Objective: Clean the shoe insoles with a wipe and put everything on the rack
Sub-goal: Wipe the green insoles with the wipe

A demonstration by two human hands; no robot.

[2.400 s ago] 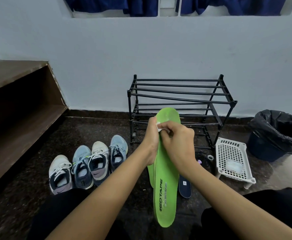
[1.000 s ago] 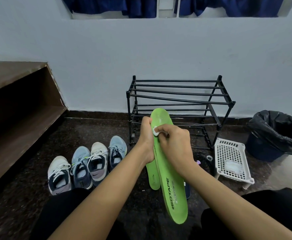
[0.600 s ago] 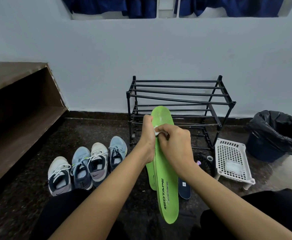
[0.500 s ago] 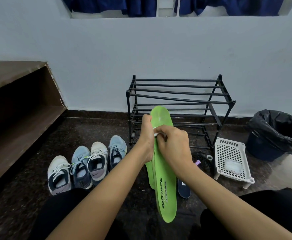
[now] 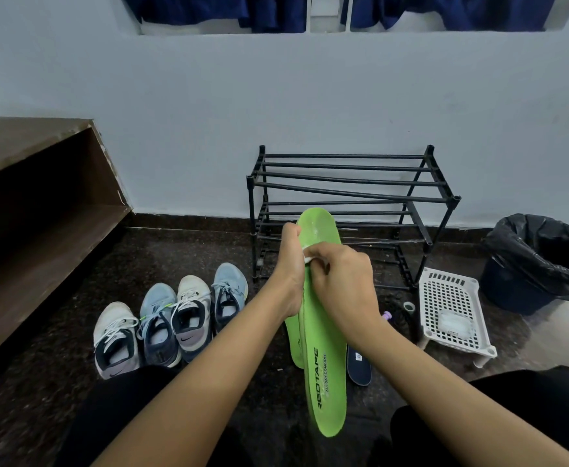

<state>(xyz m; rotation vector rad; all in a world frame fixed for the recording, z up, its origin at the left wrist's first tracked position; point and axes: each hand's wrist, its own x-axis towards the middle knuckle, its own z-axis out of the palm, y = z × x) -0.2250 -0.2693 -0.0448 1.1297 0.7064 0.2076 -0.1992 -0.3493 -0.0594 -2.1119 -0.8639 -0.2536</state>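
Green foam insole (image 5: 328,365), printed "REDTAPE" along the heel end: you hold it off the floor, toe end up and away from you, heel end low between your knees.

Left hand (image 5: 289,261): fingers curled round the left edge of the insole just below the toe. The thumb is on the near side.

Right hand (image 5: 343,283): fingers bunched, pinching a small white wipe (image 5: 307,260). The wipe is pressed on the insole's upper face, touching the left hand. Only a corner of it shows.

On the dark speckled floor (image 5: 40,399):
- a second green insole (image 5: 293,345), lying behind the held one and partly hidden by it;
- a dark navy insole (image 5: 359,365), just right of the held one;
- four sneakers (image 5: 192,315) in a row, toes toward the wall, left of your left forearm.

Black metal tube rack (image 5: 343,191): it stands against the pale wall, directly beyond your hands. None of the insoles or sneakers is on it.

Right of the rack: a white perforated plastic stand (image 5: 445,291) with a small clear packet (image 5: 453,323) on top. I cannot tell what the packet contains. Further right is a round bin lined with a black bag (image 5: 542,257).

Far left: a brown wooden shelf unit (image 5: 40,230).
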